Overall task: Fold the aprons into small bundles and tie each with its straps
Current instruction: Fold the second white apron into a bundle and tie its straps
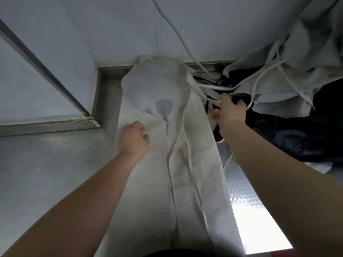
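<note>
A cream apron with a grey spatula print lies lengthwise on the steel counter, folded into a long strip that runs toward me. My left hand rests on its left edge with fingers curled into the cloth. My right hand grips a thin white strap at the apron's right side, over dark fabric. Other straps trail down along the strip.
A heap of pale aprons and a dark navy one fills the right side, with tangled straps. A white tiled wall stands behind. A metal ledge borders the counter at left. Bright patterned steel shows at lower right.
</note>
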Demonstrator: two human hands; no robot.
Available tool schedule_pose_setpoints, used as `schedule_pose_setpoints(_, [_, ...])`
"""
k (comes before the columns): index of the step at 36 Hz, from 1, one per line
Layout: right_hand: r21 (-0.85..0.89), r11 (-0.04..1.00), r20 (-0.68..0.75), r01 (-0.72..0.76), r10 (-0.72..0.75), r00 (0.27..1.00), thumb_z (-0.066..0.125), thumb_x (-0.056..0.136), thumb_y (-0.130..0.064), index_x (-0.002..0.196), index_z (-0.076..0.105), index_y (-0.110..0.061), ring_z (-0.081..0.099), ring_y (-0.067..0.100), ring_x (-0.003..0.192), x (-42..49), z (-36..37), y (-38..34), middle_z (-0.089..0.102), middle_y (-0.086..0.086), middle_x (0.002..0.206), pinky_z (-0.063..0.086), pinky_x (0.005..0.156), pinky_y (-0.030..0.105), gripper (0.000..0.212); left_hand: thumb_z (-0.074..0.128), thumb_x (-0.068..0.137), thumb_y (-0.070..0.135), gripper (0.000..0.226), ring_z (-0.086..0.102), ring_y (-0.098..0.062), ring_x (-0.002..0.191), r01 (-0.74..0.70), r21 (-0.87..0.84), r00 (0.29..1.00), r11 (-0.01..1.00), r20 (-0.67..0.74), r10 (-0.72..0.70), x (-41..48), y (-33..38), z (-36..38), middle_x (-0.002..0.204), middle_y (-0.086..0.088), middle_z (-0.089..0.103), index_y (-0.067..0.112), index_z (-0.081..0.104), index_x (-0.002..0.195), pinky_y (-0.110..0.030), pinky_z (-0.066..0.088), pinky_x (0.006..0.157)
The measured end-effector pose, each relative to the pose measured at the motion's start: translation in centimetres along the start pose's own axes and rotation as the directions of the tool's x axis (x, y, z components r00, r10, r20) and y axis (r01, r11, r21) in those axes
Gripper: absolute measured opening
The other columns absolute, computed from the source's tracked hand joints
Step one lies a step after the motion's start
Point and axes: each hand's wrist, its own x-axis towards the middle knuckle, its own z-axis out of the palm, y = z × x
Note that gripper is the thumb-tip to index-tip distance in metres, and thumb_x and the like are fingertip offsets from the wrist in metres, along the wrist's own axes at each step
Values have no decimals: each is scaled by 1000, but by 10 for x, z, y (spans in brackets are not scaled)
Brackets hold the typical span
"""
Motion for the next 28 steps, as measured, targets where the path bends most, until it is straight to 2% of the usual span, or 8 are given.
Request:
schedule_pose_setpoints(4, [-345, 936, 173, 73, -13, 985, 49, 93, -16, 112, 50, -22, 48, 14, 62, 5, -6, 24, 53, 4, 85, 48, 53, 26, 20, 69, 80, 38, 46, 59, -20, 98, -217, -241, 938, 946, 217, 270, -19, 48, 19, 116, -5, 54, 17, 58, 120, -20, 40, 83])
schedule_pose_setpoints(7, [-533, 816, 323, 223, -47, 945, 48, 93, -13, 123, 53, -16, 57, 21, 78, 6, -5, 42, 55, 1, 85, 54, 78, 37, 31, 76, 62, 59, 91, 43, -15, 115, -336, -46, 849, 941, 419, 323, -22, 59, 33, 131, 1, 31, 27, 36, 138, -30, 43, 95])
schedule_pose_setpoints(9, [-622, 710, 421, 331, -54, 906, 46, 94, -14, 128, 51, -15, 59, 24, 91, 3, -6, 49, 57, 2, 97, 51, 82, 35, 34, 78, 60, 57, 99, 37, -19, 119, -401, 57, 829, 914, 446, 336, -21, 58, 41, 132, -1, 22, 25, 28, 139, -35, 45, 95])
schedule_pose_setpoints(13, [-733, 546, 498, 406, 23, 867, 38, 98, -15, 137, 43, -20, 57, 25, 100, 6, -10, 53, 53, 9, 126, 45, 76, 27, 39, 68, 79, 24, 64, 49, -34, 111, -402, 9, 889, 916, 241, 388, -15, 53, 53, 130, -13, 33, 9, 39, 134, -40, 46, 87])
schedule_pose_setpoints(16, [-755, 507, 527, 416, 91, 845, 37, 99, -14, 141, 37, -22, 56, 25, 100, 7, -13, 53, 51, 9, 131, 45, 74, 28, 43, 55, 86, 11, 48, 56, -36, 101, -272, -107, 951, 956, 123, 285, -9, 53, 49, 117, -18, 55, 9, 42, 132, -36, 45, 79])
schedule_pose_setpoints(21, [-778, 387, 574, 495, 118, 810, 40, 93, -8, 148, 23, -25, 51, 29, 114, 2, -8, 53, 49, 10, 130, 42, 90, 30, 59, 44, 89, 6, 51, 59, -29, 86, -37, -271, 979, 962, 181, 89, -1, 51, 38, 92, -9, 61, 29, 44, 135, -29, 44, 79])
schedule_pose_setpoints(24, [-797, 340, 568, 499, 141, 811, 41, 93, -8, 150, 15, -28, 51, 30, 111, 3, -4, 52, 45, 11, 131, 45, 83, 31, 65, 45, 86, 0, 40, 60, -23, 90, 17, -283, 980, 959, 197, 41, 8, 43, 31, 102, -7, 66, 23, 64, 113, -22, 43, 78])
schedule_pose_setpoints(28, [-840, 248, 531, 483, 187, 827, 41, 94, -8, 150, 7, -32, 49, 31, 113, 3, 5, 51, 37, 13, 137, 48, 79, 35, 70, 52, 80, -5, 33, 62, -21, 81, 99, -323, 958, 941, 288, -2, 24, 22, 8, 91, -9, 69, 22, 69, 87, -33, 52, 76])
